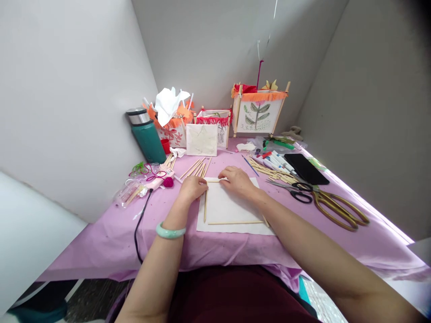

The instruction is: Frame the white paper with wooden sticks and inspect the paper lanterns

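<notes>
Left hand: touching far stick, grip unclear
Right hand: touching far stick, grip unclear
Layout: four sticks lying on paper, near-left ends sitting unjoined

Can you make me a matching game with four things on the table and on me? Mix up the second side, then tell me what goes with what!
Things:
1. Bangle
2. Sheet of paper
3. Bottle
4. Big scissors

Places, colours and states:
A. Teal, with a silver band near the top
B. White and flat, with thin sticks on it
C. Gold handles, at the right side of the table
D. Around the left wrist

Right pairs: 1-D, 2-B, 3-A, 4-C
</notes>
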Motion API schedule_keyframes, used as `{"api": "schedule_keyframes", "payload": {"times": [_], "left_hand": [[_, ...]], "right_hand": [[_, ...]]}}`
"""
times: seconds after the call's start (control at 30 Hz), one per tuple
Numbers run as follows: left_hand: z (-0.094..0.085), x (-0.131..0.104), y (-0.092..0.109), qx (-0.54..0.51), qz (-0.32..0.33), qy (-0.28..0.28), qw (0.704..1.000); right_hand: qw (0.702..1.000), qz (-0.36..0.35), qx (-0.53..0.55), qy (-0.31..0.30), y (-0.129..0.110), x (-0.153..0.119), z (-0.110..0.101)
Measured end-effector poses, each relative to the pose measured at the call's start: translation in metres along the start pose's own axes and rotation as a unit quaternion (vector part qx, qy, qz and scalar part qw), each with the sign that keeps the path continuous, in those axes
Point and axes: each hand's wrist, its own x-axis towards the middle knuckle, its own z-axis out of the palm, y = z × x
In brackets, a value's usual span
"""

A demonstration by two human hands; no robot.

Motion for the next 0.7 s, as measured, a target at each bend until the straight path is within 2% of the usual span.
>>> {"api": "schedule_keyframes", "payload": {"times": [0.07,0.17,0.23,0.4,0.7], "left_hand": [[0.000,0.000,0.000,-0.010,-0.006,0.002,1.000],[-0.001,-0.001,0.001,-0.019,-0.005,0.003,1.000],[-0.001,-0.002,0.002,-0.017,-0.004,0.002,1.000],[-0.002,-0.002,0.003,-0.017,-0.010,-0.005,1.000],[0.001,-0.002,0.003,-0.051,-0.037,-0.013,0.998]], "right_hand": [[0.998,-0.036,0.042,-0.029,-0.007,-0.008,-0.013],[0.978,-0.101,0.121,-0.133,-0.023,-0.029,-0.031],[0.968,-0.118,0.131,-0.177,-0.034,-0.046,-0.038],[0.971,-0.117,0.103,-0.180,-0.049,-0.073,-0.036],[0.981,-0.114,0.041,-0.154,-0.054,-0.075,-0.024]]}}
